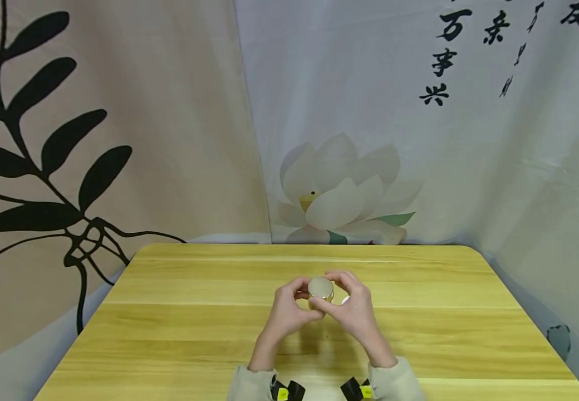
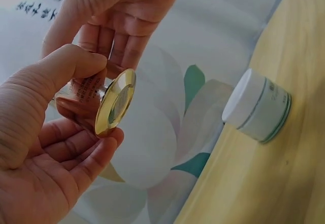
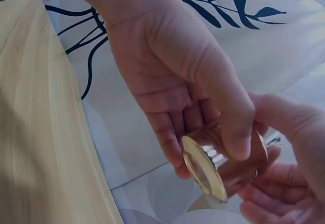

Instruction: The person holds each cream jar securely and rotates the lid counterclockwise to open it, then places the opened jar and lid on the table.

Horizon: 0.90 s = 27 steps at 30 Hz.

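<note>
Both hands hold a shiny gold cosmetic jar [image 1: 320, 288] above the middle of the table. A pale round face is turned up in the head view; the wrist views show a flared gold rim at one end, with small print on the side in the left wrist view [image 2: 116, 104]. My left hand [image 1: 289, 309] grips it from the left between thumb and fingers. From the right, my right hand [image 1: 352, 303] holds it, its thumb lying across the side of the jar in the right wrist view. Fingers cover much of the jar.
Behind the hands a second jar [image 2: 259, 106], with a white lid and pale green body, stands upright on the wooden table [image 1: 194, 317]. The right hand mostly hides it in the head view. A printed curtain [image 1: 179, 139] hangs beyond the table's far edge.
</note>
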Each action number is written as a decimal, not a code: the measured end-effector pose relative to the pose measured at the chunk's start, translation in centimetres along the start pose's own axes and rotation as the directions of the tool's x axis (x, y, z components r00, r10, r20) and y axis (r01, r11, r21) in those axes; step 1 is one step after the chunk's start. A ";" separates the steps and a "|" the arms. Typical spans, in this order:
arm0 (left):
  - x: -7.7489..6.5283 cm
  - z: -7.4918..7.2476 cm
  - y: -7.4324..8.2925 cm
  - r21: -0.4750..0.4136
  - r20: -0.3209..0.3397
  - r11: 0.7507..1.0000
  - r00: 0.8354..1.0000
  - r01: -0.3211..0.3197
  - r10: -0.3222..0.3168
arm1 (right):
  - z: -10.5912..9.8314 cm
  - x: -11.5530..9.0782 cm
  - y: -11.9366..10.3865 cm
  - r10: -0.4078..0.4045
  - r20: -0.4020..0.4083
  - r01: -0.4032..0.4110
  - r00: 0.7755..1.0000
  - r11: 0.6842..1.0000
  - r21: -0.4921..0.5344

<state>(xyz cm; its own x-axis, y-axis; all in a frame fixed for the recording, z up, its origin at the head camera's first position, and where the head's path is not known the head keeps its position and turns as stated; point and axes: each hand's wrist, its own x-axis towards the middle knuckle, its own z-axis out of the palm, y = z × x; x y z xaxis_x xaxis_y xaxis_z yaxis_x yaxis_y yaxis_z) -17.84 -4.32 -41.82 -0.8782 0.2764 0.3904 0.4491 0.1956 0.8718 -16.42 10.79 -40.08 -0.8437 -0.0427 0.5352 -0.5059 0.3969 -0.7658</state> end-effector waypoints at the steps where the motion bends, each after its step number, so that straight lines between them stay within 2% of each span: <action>1: 0.0 -0.1 0.6 -0.001 0.007 1.000 1.000 0.004 -0.004 | -0.2 0.0 0.1 -0.005 0.021 0.004 1.000 1.000 0.030; 4: -0.2 -0.4 2.3 -0.009 0.032 1.000 0.999 0.017 -0.016 | -0.6 0.0 1.0 -0.024 0.099 0.014 0.995 0.995 0.094; 6: -0.2 -0.5 2.2 -0.016 0.043 1.000 0.999 0.020 -0.019 | -0.7 0.0 2.3 -0.046 0.147 0.027 0.988 0.991 0.130; 8: -0.3 -0.5 2.3 -0.014 0.049 1.000 0.999 0.016 -0.016 | -0.9 -0.1 2.5 -0.065 0.174 0.044 0.983 0.992 0.122; 11: -0.3 -0.4 2.4 -0.008 0.045 1.000 0.999 0.008 -0.007 | -0.9 -0.1 2.5 -0.065 0.165 0.052 0.984 0.995 0.080; 14: -0.3 -0.4 2.5 0.000 0.043 1.000 0.999 0.004 -0.004 | -0.7 -0.2 2.3 -0.018 0.116 0.016 0.993 1.000 0.025; 19: -0.3 -0.3 2.6 -0.004 0.048 1.000 0.999 0.006 -0.005 | -0.6 -0.3 2.2 0.013 0.063 -0.013 0.998 1.000 0.001; 22: -0.3 -0.3 2.6 -0.010 0.045 1.000 0.999 0.001 -0.001 | -0.8 -0.3 2.3 -0.023 0.101 0.021 0.995 1.000 0.021; 27: -0.3 -0.3 2.7 0.000 0.041 1.000 0.999 -0.003 0.003 | -1.2 -0.3 2.6 -0.090 0.200 0.080 0.976 0.995 0.057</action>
<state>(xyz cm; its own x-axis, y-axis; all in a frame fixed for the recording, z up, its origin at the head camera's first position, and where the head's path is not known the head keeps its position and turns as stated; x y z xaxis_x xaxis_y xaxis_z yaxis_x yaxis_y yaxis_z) -16.39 -4.15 -39.55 -0.8693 0.3155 0.3806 0.4518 0.1945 0.8707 -17.24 12.95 -41.75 -0.8135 -0.2608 0.5198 -0.5813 0.3390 -0.7397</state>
